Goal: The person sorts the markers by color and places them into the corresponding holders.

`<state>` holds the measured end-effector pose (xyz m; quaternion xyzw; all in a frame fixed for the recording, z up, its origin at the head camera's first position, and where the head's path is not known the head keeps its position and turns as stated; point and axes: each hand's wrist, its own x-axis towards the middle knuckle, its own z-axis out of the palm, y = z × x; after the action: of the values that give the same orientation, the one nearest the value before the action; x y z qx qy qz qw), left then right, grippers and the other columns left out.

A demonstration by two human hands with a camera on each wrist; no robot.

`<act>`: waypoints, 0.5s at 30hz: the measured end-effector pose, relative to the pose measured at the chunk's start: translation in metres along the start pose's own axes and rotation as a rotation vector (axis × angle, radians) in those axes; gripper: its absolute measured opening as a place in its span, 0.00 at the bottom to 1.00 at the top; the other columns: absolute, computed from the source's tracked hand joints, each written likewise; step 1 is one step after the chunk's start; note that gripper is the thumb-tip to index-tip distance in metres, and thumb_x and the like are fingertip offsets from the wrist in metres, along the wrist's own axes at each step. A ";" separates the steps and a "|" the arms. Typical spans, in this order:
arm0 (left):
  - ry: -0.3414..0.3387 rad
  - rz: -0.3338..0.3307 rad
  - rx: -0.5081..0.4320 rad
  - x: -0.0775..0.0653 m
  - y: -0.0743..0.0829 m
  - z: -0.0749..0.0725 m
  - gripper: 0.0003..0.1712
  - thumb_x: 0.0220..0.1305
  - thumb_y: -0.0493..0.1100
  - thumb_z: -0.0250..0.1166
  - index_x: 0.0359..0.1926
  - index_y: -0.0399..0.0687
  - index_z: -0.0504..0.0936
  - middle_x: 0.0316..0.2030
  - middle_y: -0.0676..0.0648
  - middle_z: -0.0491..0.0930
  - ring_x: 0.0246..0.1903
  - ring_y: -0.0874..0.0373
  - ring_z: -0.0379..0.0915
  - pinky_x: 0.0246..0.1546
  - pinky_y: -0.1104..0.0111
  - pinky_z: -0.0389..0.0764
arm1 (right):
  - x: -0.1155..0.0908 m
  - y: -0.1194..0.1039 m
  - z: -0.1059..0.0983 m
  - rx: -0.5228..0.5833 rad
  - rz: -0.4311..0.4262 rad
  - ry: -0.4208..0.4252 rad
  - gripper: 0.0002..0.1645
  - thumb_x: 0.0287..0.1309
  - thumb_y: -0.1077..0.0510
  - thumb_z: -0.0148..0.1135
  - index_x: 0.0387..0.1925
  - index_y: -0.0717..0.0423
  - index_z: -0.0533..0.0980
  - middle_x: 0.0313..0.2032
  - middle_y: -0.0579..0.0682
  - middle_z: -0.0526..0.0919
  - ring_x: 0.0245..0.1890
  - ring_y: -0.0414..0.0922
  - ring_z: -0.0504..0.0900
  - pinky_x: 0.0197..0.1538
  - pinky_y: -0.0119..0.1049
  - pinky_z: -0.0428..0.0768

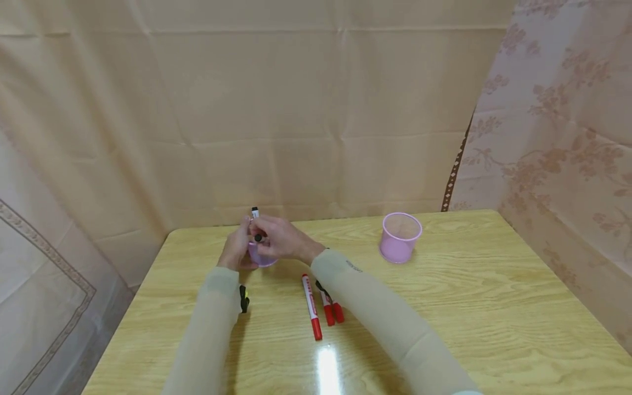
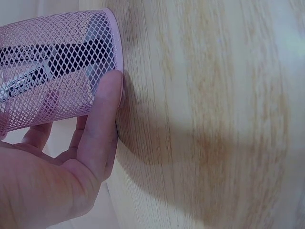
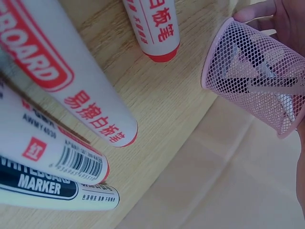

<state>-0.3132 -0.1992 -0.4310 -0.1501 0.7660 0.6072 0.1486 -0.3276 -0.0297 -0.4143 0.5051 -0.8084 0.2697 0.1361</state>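
Observation:
My left hand (image 1: 237, 247) holds a pink mesh pen cup (image 2: 62, 71) upright on the table, fingertips near its base. Through the mesh, in both wrist views, black-capped whiteboard markers (image 3: 252, 57) stand inside at a slant. In the head view my right hand (image 1: 281, 237) is over the cup's mouth, its fingers pinching a marker by its black end (image 1: 258, 237). Behind the fingers, another marker (image 1: 254, 213) pokes up with a black tip. My hands hide much of the cup's rim in that view.
Red whiteboard markers (image 1: 312, 307) lie on the wooden table (image 1: 494, 307), partly under my right forearm. Beside them, in the right wrist view, lies a dark-labelled marker (image 3: 57, 186). A second pink cup (image 1: 399, 244) stands at the back right. Curtains hang behind the table.

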 end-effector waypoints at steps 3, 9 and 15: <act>-0.003 -0.003 0.005 0.000 -0.001 0.001 0.53 0.70 0.79 0.31 0.73 0.43 0.65 0.69 0.36 0.64 0.62 0.39 0.66 0.44 0.54 0.84 | -0.001 0.000 0.000 -0.004 -0.002 0.004 0.14 0.55 0.66 0.67 0.42 0.56 0.73 0.37 0.46 0.76 0.36 0.37 0.75 0.39 0.21 0.75; 0.002 0.000 0.010 0.000 -0.001 0.001 0.53 0.70 0.79 0.31 0.72 0.43 0.66 0.69 0.36 0.64 0.62 0.39 0.66 0.43 0.55 0.85 | -0.002 0.000 0.001 -0.014 -0.001 0.004 0.14 0.55 0.66 0.66 0.42 0.56 0.73 0.39 0.46 0.76 0.37 0.38 0.75 0.40 0.21 0.75; 0.007 0.013 0.003 -0.002 0.001 0.002 0.51 0.71 0.77 0.32 0.72 0.42 0.67 0.69 0.35 0.63 0.62 0.39 0.66 0.45 0.52 0.85 | -0.002 0.000 0.002 -0.041 -0.005 0.004 0.13 0.56 0.65 0.65 0.42 0.55 0.73 0.38 0.46 0.76 0.36 0.38 0.74 0.40 0.22 0.74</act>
<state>-0.3112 -0.1974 -0.4297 -0.1471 0.7684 0.6063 0.1424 -0.3269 -0.0292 -0.4168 0.5037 -0.8122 0.2540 0.1488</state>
